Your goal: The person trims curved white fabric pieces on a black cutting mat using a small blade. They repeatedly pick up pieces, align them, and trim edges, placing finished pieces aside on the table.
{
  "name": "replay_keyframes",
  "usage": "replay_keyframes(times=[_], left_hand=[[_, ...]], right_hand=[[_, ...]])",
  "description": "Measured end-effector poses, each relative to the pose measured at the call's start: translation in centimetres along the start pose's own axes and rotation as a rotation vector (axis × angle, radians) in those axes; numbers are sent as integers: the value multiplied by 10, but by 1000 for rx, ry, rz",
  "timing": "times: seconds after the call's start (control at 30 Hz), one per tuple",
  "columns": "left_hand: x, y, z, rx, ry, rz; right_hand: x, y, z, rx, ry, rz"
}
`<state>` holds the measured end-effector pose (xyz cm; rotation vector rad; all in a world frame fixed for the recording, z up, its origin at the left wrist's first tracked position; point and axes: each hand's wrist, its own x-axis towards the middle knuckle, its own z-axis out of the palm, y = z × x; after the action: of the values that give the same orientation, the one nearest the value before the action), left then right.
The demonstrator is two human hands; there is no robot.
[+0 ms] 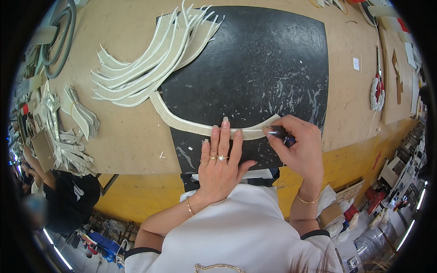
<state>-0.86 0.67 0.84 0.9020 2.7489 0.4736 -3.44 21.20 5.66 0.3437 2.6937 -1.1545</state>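
Note:
A curved cream strip with a white edge line lies across the lower part of the black mat. My left hand is laid flat on the middle of this strip, fingers stretched out and pressing it down. At the strip's right end, my right hand is closed round a small dark-handled tool. Its thin metal tip points left along the strip; the exact kind of tool is mostly hidden by my fingers. Up and to the left, a fanned pile of similar cream strips overlaps the mat's edge.
Bundled cream pieces and a heap of loose strips lie at the table's left. A grey hose coils at the far left. Red-handled scissors rest on the right. Another person in black is at the lower left.

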Motion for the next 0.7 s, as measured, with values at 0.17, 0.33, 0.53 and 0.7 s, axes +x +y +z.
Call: replay_keyframes(times=[0.17, 0.33, 0.53, 0.7], left_hand=[[1, 2, -2, 27, -24, 0], [7, 12, -1, 95, 25, -22], [10, 20, -3, 82, 35, -70], [-7, 7, -10, 171, -14, 129]], right_hand=[[2, 2, 1, 6, 0, -1], [3, 0, 4, 0, 16, 13], [0, -6, 5, -76, 37, 8], [-12, -10, 1, -75, -40, -34]])
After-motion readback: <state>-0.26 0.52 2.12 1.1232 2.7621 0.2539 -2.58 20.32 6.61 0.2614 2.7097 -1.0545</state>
